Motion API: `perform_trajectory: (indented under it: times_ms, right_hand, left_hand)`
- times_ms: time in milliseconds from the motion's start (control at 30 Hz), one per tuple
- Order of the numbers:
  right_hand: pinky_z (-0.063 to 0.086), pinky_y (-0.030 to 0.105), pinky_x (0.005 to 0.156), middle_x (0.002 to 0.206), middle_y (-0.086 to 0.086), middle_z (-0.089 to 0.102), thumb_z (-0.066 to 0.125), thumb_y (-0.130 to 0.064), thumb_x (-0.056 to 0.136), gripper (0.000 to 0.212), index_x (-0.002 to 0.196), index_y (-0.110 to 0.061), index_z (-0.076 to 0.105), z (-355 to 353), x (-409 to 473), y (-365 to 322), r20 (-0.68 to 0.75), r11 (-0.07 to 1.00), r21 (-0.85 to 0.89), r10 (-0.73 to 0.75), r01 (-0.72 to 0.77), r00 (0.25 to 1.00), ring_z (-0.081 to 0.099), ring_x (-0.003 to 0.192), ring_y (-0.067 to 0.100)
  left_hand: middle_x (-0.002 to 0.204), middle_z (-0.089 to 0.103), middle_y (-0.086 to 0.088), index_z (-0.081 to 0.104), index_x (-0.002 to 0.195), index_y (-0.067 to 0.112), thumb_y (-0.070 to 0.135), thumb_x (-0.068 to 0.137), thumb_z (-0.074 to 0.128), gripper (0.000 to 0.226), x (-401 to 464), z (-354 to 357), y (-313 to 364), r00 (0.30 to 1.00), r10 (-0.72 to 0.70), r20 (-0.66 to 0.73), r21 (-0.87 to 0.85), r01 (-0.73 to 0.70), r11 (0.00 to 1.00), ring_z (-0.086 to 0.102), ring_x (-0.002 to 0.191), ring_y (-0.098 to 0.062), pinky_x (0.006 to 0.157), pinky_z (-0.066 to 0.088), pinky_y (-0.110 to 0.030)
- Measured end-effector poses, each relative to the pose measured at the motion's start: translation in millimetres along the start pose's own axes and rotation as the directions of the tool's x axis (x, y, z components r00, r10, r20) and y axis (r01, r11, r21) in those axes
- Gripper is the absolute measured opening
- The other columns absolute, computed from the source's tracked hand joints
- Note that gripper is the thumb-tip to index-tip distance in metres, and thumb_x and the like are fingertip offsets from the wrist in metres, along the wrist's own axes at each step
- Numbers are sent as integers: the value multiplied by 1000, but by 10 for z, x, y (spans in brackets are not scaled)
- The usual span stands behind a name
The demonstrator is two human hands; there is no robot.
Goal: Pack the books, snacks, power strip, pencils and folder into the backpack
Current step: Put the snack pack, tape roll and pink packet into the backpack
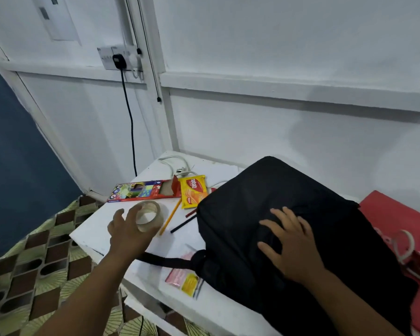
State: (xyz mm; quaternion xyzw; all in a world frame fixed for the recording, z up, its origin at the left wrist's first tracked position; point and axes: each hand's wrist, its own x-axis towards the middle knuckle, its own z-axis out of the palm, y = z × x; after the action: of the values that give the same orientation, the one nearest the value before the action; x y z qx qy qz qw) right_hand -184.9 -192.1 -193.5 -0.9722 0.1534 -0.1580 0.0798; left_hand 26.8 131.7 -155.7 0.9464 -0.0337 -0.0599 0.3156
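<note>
- Both forearms enter from the bottom edge, nearest the camera; the left hand [129,229] reaches out left of the backpack [289,238], and the right hand [291,243] lies on top of it.
- Left hand: fingers and thumb curl round a roll of clear tape [148,215], held just above the worktop [102,238] near its left edge.
- Right hand: palm down, fingers spread and fairly straight, pressing flat on the black fabric of the backpack and gripping nothing.
- Backpack: black, lying on the worktop and covering most of its right half; a black strap [170,260] trails from its left side toward the worktop's near-left edge.
- Left of the backpack, on the one bare white stretch of worktop, lie a yellow pencil [170,217], a dark pencil [182,224] and a red one partly under the bag.
- Behind those, an open box of coloured pencils [143,190]; its print is too small to read.
- Touching the backpack's far-left corner, a yellow snack packet [194,192] reading "nabati".
- Beyond the packet, a white cable [174,163] coils near the wall.
- By the strap, at the backpack's near-left, a pink and yellow sachet [183,278]; writing unreadable.
- Right of the backpack, a red folder [393,212] reaches the worktop's right side.
- Left of the worktop edge, a patterned cloth [34,263] spreads lower down.
</note>
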Motion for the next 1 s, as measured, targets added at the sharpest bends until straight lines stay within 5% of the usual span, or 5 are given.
perform_trajectory:
  times_ms: [233, 367, 533, 800, 1000]
  right_hand:
    - [0, 32, 121, 155, -20, 31, 43, -69, 81, 52, 129, -50, 52, -27, -22, -72, 16, 996, 36, 79, -79, 997, 6, 151, 4]
    - [-6, 29, 120, 157, -24, 26, 42, -69, 82, 55, 133, -51, 50, -50, -66, -92, 39, 993, 48, 110, -112, 993, 0, 150, 1]
    - [-5, 30, 120, 155, -27, 25, 45, -68, 80, 54, 132, -53, 50, -41, -57, -125, 40, 988, 63, 139, -141, 990, -1, 150, -1]
    - [-8, 28, 120, 151, -29, 32, 40, -73, 80, 44, 119, -56, 53, -138, -16, -213, 84, 903, 352, 231, -246, 969, 3, 149, -5]
    - [0, 46, 124, 150, -24, 40, 55, -89, 65, 95, 147, -49, 27, -334, -69, -160, 212, 718, 629, 210, -298, 954, 17, 147, -5]
  left_hand:
    - [132, 59, -13, 68, 89, 30, 76, 64, 59, 53, 413, 272, -467, 993, 52, 110, -60, -45, 997, 45, 129, -31, 108, 35, -40]
    - [68, 64, -1, 62, 58, 16, 66, 64, 61, 50, 300, 121, -285, 992, 124, 15, -152, -120, 981, 60, 74, -26, 64, 45, -31]
    - [94, 63, 3, 66, 77, 22, 44, 68, 74, 25, 220, 104, -263, 954, 291, -74, -353, -298, 887, 58, 93, -19, 69, 45, -32]
    - [103, 64, 8, 61, 92, 23, 39, 66, 83, 37, -176, 204, 486, 776, 628, -57, -595, -531, 603, 62, 104, -15, 77, 52, -27]
    - [106, 66, 5, 62, 100, 19, 24, 72, 86, 37, -555, 513, 1118, 569, 822, 25, -651, -615, 445, 64, 101, -19, 79, 54, -34]
